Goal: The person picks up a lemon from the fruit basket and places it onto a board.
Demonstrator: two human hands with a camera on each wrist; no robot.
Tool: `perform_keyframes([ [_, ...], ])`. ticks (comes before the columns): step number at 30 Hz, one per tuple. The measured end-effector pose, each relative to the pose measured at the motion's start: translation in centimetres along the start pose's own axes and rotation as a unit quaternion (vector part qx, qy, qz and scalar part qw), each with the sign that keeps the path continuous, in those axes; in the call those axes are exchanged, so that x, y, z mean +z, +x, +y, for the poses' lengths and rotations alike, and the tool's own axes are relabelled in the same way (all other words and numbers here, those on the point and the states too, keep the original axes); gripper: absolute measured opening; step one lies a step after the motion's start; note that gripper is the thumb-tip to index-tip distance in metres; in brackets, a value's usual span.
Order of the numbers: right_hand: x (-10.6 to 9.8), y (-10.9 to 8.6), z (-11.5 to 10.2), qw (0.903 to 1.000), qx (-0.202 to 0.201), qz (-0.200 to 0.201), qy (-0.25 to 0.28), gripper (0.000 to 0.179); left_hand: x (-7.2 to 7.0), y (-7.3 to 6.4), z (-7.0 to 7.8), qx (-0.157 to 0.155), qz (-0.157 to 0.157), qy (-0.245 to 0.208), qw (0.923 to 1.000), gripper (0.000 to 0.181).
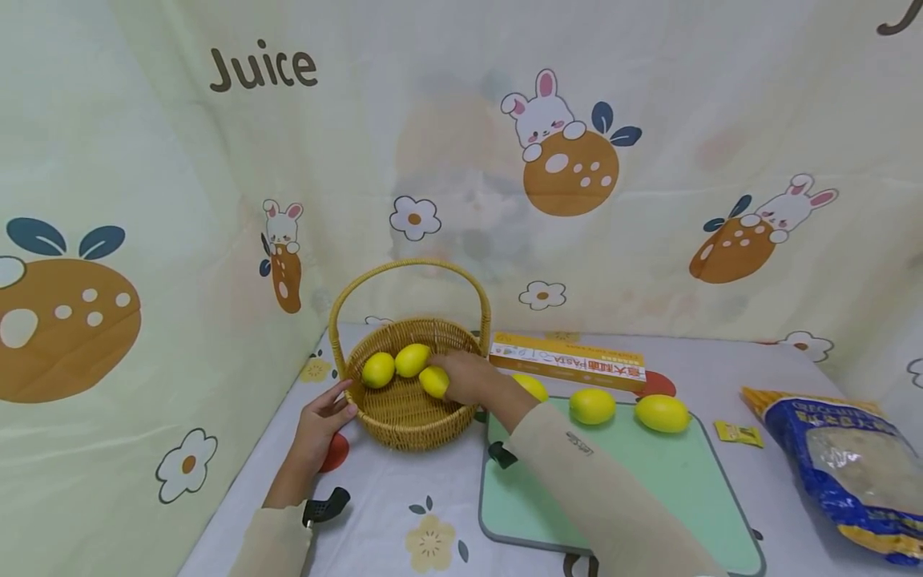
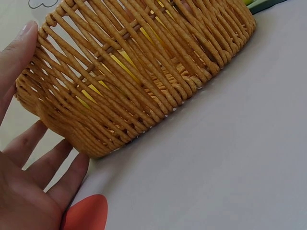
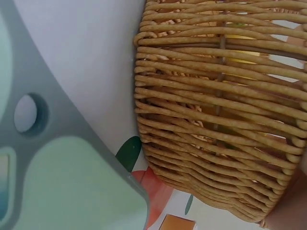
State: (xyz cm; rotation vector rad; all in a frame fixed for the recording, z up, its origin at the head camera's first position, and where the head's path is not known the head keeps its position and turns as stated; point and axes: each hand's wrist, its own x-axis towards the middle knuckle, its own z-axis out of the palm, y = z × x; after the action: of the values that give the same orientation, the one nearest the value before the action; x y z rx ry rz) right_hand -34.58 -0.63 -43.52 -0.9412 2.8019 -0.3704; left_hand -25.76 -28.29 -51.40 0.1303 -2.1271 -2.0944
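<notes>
A round wicker basket (image 1: 421,435) with a tall arched handle stands on the table. Two lemons (image 1: 413,361) lie inside it at the back left. My right hand (image 1: 465,378) reaches over the right rim and grips another lemon (image 1: 434,382) low in the basket; its fingertips are partly hidden. In the right wrist view only the woven wall (image 3: 216,105) shows clearly. My left hand (image 1: 320,425) rests against the basket's left side. Seen from the left wrist, its thumb touches near the rim and its straight fingers (image 2: 53,163) lie along the outer wall.
A green cutting board (image 1: 613,497) with a grey edge lies to the right, with lemons (image 1: 593,406) along its far side, one partly behind my right arm. Behind stands a pasta box (image 1: 566,362). Farther right are a small yellow packet (image 1: 739,433) and a blue bag (image 1: 851,473).
</notes>
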Motion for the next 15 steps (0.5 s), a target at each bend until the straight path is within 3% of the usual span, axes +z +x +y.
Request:
perform_keyframes([
  [15, -1.6, -2.0, 0.2, 0.9973, -0.063, 0.032, 0.022, 0.066, 0.1, 0.0, -0.2, 0.011, 0.004, 0.002, 0.9999, 0.053],
])
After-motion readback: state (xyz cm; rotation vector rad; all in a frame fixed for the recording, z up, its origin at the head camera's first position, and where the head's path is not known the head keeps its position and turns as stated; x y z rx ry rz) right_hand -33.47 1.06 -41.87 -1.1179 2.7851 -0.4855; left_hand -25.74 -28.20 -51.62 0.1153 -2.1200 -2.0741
